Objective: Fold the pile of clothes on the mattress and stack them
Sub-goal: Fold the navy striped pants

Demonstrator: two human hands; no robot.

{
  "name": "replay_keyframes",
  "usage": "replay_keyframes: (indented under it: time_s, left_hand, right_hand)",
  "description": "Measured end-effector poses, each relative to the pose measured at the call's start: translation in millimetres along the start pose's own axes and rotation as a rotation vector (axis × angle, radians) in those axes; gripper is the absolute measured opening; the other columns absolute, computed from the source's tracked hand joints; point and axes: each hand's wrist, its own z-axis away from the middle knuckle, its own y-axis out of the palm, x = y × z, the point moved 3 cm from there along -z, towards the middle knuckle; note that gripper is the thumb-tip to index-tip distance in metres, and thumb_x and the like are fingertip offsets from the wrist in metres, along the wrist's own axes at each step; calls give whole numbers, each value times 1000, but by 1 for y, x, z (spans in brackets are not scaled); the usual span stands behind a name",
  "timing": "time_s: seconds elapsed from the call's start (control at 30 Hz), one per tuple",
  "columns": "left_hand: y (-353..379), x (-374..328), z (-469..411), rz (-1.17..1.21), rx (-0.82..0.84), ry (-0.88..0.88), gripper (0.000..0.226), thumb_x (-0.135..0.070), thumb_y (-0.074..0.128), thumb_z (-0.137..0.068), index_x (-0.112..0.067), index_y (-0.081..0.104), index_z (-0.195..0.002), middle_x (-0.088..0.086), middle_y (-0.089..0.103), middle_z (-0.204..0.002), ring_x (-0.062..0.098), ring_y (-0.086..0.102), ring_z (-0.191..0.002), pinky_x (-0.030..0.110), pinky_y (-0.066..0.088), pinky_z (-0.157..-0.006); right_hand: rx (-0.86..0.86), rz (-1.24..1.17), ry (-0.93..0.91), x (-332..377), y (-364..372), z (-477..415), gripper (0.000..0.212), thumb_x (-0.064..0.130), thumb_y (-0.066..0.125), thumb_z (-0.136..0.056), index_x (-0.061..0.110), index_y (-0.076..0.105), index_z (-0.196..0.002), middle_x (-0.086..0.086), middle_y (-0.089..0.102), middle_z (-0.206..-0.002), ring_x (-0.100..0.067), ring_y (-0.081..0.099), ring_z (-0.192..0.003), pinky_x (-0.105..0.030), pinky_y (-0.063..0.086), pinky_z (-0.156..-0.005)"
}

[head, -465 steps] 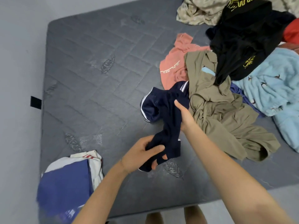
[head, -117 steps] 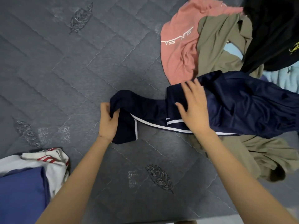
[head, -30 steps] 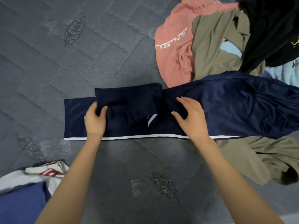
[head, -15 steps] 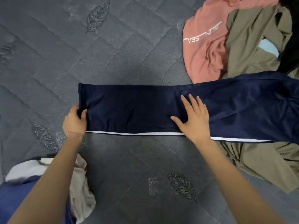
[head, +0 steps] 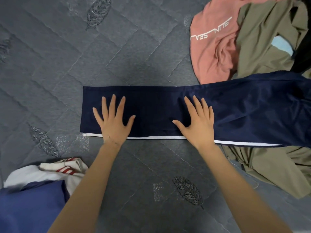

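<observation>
Navy trousers with a white side stripe (head: 151,111) lie stretched flat across the grey quilted mattress (head: 117,47), legs together, running left to right. My left hand (head: 113,121) lies flat with spread fingers near the leg end. My right hand (head: 196,121) lies flat on the middle of the legs. The waist end reaches over the unfolded pile at the right: a pink shirt (head: 213,52), an olive garment (head: 262,39) and a black piece (head: 304,52). A stack of folded clothes (head: 33,190), blue on top with white and red stripes beneath, sits at the lower left.
Part of the olive garment (head: 277,169) spreads below the trousers at the lower right. Bare mattress shows above the trousers and between my forearms. The folded stack sits close to my left forearm.
My left hand let go of the leg hem and now lies flat on the trousers. My right hand stays pressed flat on the middle. The trousers lie smoothed out straight.
</observation>
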Motion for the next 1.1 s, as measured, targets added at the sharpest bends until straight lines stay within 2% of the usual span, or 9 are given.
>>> replay_keyframes:
  time_s: [0.1,0.27,0.4,0.57,0.7,0.83,0.97,1.03,1.1]
  left_hand:
    - [0,-40,1,-18,-5,61,66,-56,45,-91,-24,34,-148,7,28,-156,32,9,-147,55,-5,-115]
    - [4,-121,-2,4,22,169,68,-58,43,-91,-25,30,-150,6,22,-158,31,8,-148,55,-3,-116]
    - [5,-197,-3,19,47,266,70,-58,43,-91,-25,27,-151,8,19,-159,32,5,-148,56,-3,-115]
    - [10,-292,5,-43,88,491,73,-60,38,-92,-27,17,-153,10,11,-161,34,3,-148,59,-1,-115]
    - [14,-356,13,-39,82,569,71,-61,33,-93,-28,15,-153,10,9,-161,33,2,-148,59,3,-116]
    - [27,-415,27,-39,93,666,70,-61,32,-94,-28,14,-153,10,10,-161,34,3,-148,60,5,-116]
    - [38,-445,34,-3,131,656,70,-61,30,-94,-27,14,-154,9,8,-161,32,1,-148,59,4,-116]
    - [42,-455,40,16,160,644,70,-60,31,-94,-26,15,-154,9,8,-161,31,1,-148,58,4,-117]
    - [44,-464,45,21,181,643,70,-59,30,-95,-25,15,-153,9,9,-161,30,3,-148,57,5,-117]
  right_hand:
    - [-87,-7,23,-13,-19,1,79,57,62,-84,24,33,-150,-6,36,-154,-26,24,-146,-49,6,-118]
    - [-203,-22,68,-58,-62,4,78,56,63,-83,23,36,-148,-5,37,-153,-29,24,-146,-51,9,-118]
    - [-246,-41,138,-107,-94,12,79,59,61,-84,26,33,-150,-4,32,-156,-26,19,-147,-50,7,-119]
    - [-241,-74,238,-174,-123,24,83,63,58,-84,29,26,-152,-2,22,-160,-25,11,-150,-50,4,-120]
    - [-271,-103,345,-233,-146,35,87,66,55,-84,30,19,-154,-3,13,-162,-26,3,-150,-48,2,-119]
    - [-317,-169,584,-326,-173,52,92,68,54,-83,31,10,-155,-8,6,-163,-29,1,-150,-47,2,-119]
    - [-355,-293,753,-397,-182,71,97,63,60,-84,22,8,-155,-12,14,-160,-26,12,-148,-40,11,-119]
    - [-380,-502,789,-417,-177,75,97,53,67,-84,14,11,-155,-12,22,-156,-24,21,-144,-36,18,-119]
    - [-416,-704,830,-426,-171,75,94,41,71,-85,7,15,-151,-13,30,-150,-22,35,-138,-38,29,-116]
